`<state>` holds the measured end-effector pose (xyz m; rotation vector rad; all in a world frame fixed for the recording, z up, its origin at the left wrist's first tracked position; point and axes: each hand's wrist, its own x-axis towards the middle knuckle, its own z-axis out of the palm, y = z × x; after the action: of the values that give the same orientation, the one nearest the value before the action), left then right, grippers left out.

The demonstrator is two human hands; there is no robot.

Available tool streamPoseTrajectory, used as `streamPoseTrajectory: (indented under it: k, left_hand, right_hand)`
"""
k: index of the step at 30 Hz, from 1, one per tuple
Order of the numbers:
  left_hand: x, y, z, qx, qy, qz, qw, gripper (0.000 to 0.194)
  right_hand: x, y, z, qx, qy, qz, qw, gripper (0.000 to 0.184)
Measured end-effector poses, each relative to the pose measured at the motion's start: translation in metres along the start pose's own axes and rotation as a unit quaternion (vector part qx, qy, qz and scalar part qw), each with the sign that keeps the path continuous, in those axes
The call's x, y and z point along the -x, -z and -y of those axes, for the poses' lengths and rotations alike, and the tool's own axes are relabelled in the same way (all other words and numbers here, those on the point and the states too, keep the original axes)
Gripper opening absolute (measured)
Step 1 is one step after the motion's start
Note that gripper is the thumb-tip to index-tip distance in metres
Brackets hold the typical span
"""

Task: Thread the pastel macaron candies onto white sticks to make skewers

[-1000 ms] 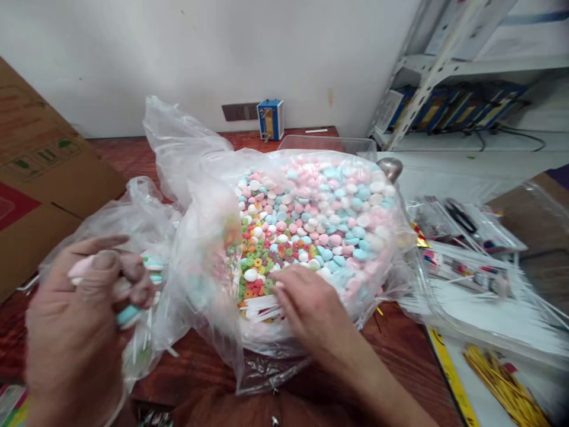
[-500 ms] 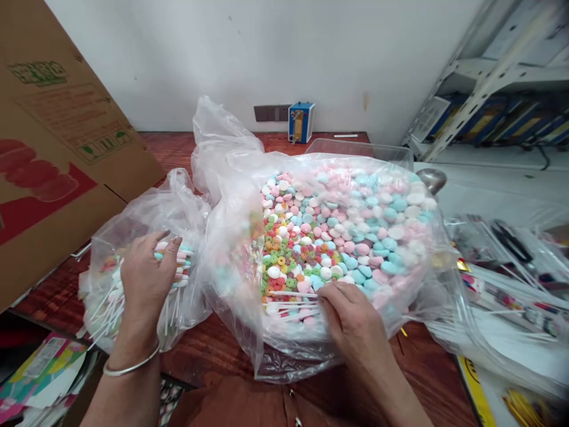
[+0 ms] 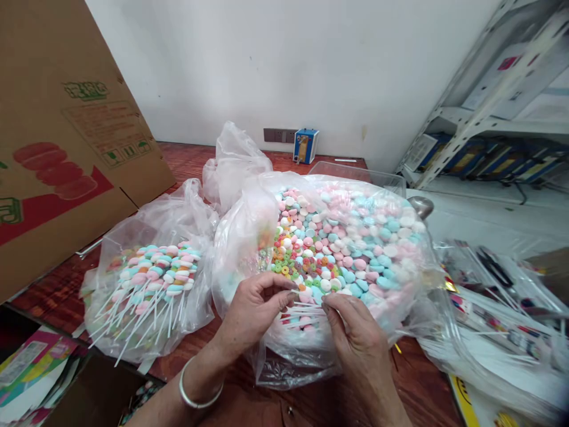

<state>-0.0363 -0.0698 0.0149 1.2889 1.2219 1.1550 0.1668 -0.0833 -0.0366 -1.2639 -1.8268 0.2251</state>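
Left hand (image 3: 255, 305): fingers pinched together on white sticks (image 3: 306, 309), apparently.
Right hand (image 3: 353, 332): fingertips closed on the same sticks.
Sticks: at near edge of candy bag (image 3: 347, 237).
Left: smaller lollipop bag (image 3: 151, 279), cardboard box (image 3: 57, 154).

This looks like a small packing workroom for sweets. A big clear bag of loose candies (image 3: 355, 237) sits mid-table on the wooden table (image 3: 186, 160). Left of it lies a bag of finished lollipops (image 3: 151, 279), and beyond that a large cardboard carton (image 3: 57, 148). Right of it stand metal storage shelves (image 3: 489, 124) and packets of clear wrappers (image 3: 498, 296).
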Motion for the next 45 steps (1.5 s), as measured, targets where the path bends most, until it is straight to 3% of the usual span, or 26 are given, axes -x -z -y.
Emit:
streamPoseTrajectory:
  k: [5, 15, 17, 20, 21, 23, 24, 26, 28, 30, 32, 33, 35, 36, 37, 39, 41, 43, 45]
  left_hand:
    - [0.003, -0.005, -0.004, 0.064, 0.007, 0.003, 0.998, 0.013]
    - [0.01, -0.002, -0.003, 0.047, -0.022, 0.011, 0.999, 0.01]
    - [0.012, 0.002, -0.004, 0.021, -0.059, -0.004, 0.998, 0.005]
    - [0.02, 0.009, -0.011, -0.057, -0.223, -0.049, 0.972, 0.012]
    - [0.024, 0.01, -0.014, -0.094, -0.297, -0.04, 0.949, 0.016]
    - [0.031, 0.009, -0.022, -0.167, -0.422, 0.032, 0.89, 0.019]
    - [0.033, 0.007, -0.025, -0.193, -0.464, 0.078, 0.861, 0.019]
    - [0.037, 0.0, -0.033, -0.217, -0.509, 0.146, 0.82, 0.02]
    - [0.039, -0.009, -0.039, -0.219, -0.505, 0.191, 0.813, 0.023]
    - [0.039, -0.019, -0.041, -0.217, -0.464, 0.219, 0.83, 0.026]
    - [0.039, -0.03, -0.038, -0.22, -0.421, 0.243, 0.846, 0.025]
    - [0.038, -0.035, -0.034, -0.223, -0.412, 0.263, 0.844, 0.024]
    - [0.035, -0.041, -0.022, -0.231, -0.427, 0.31, 0.818, 0.022]
    - [0.032, -0.042, -0.015, -0.237, -0.442, 0.329, 0.8, 0.022]
    - [0.028, -0.041, -0.008, -0.246, -0.458, 0.335, 0.786, 0.023]
    - [0.016, -0.034, 0.005, -0.283, -0.474, 0.281, 0.785, 0.029]
    - [0.0, -0.023, 0.014, -0.35, -0.446, 0.193, 0.801, 0.03]
    - [-0.017, -0.013, 0.018, -0.431, -0.386, 0.181, 0.796, 0.026]
    - [-0.031, -0.008, 0.018, -0.478, -0.336, 0.222, 0.78, 0.021]
  right_hand:
    - [0.002, 0.0, 0.004, -0.011, 0.002, -0.011, 1.0, 0.016]
    - [0.001, -0.007, 0.006, -0.026, 0.0, -0.004, 1.0, 0.011]
    - [0.001, -0.007, 0.01, -0.037, -0.022, -0.03, 0.999, 0.011]
    - [0.002, -0.002, 0.019, -0.084, -0.154, -0.049, 0.983, 0.024]
    - [0.002, 0.001, 0.022, -0.124, -0.216, -0.034, 0.968, 0.03]
    - [0.002, 0.007, 0.027, -0.214, -0.311, 0.001, 0.926, 0.04]
    - [0.003, 0.011, 0.028, -0.24, -0.332, 0.002, 0.912, 0.043]
    - [0.004, 0.018, 0.028, -0.216, -0.33, -0.053, 0.917, 0.045]
    - [0.008, 0.025, 0.026, -0.131, -0.298, -0.146, 0.934, 0.045]
    - [0.013, 0.03, 0.026, -0.109, -0.299, -0.189, 0.929, 0.044]
    - [0.015, 0.032, 0.03, -0.22, -0.354, -0.144, 0.898, 0.045]
    - [0.015, 0.032, 0.032, -0.303, -0.384, -0.103, 0.866, 0.046]
    - [0.011, 0.033, 0.036, -0.443, -0.422, -0.04, 0.79, 0.047]
    - [0.008, 0.034, 0.036, -0.482, -0.428, -0.035, 0.764, 0.046]
    - [0.004, 0.036, 0.033, -0.495, -0.428, -0.047, 0.755, 0.045]
    - [-0.005, 0.04, 0.023, -0.452, -0.407, -0.086, 0.789, 0.039]
    - [-0.015, 0.043, 0.009, -0.315, -0.345, -0.083, 0.88, 0.03]
    - [-0.025, 0.04, -0.002, -0.136, -0.243, 0.0, 0.96, 0.017]
    - [-0.034, 0.029, -0.006, 0.012, -0.162, 0.123, 0.979, 0.014]
